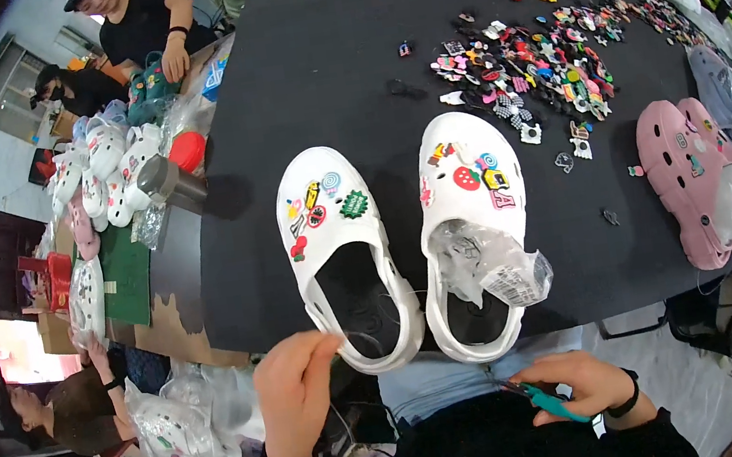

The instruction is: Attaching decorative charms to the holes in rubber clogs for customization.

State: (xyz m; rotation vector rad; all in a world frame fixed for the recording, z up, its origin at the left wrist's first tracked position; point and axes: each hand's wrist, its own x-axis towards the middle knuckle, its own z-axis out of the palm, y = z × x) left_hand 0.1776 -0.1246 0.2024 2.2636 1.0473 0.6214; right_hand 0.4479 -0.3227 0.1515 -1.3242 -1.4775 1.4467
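Observation:
Two white clogs stand side by side on the black-covered table, toes pointing away from me. Colourful charms dot the uppers of the left clog point(322, 179) and the right clog point(466, 144). A crumpled clear plastic bag point(507, 269) with a printed label sits in the right clog's opening. My left hand point(296, 393) is closed in a pinch on a thin strand point(363, 339) beside the left clog's heel. Below the table edge, my right hand point(585, 385) is wrapped round teal-handled snips point(554, 401), whose blades point left.
Loose shoe charms point(539, 64) lie heaped at the back right. A pink clog pair point(690, 173) stands at the right edge. Left of me are bagged white clogs point(189, 431), a grey tumbler point(172, 183) and more clogs point(105, 153). Other people work around the tables.

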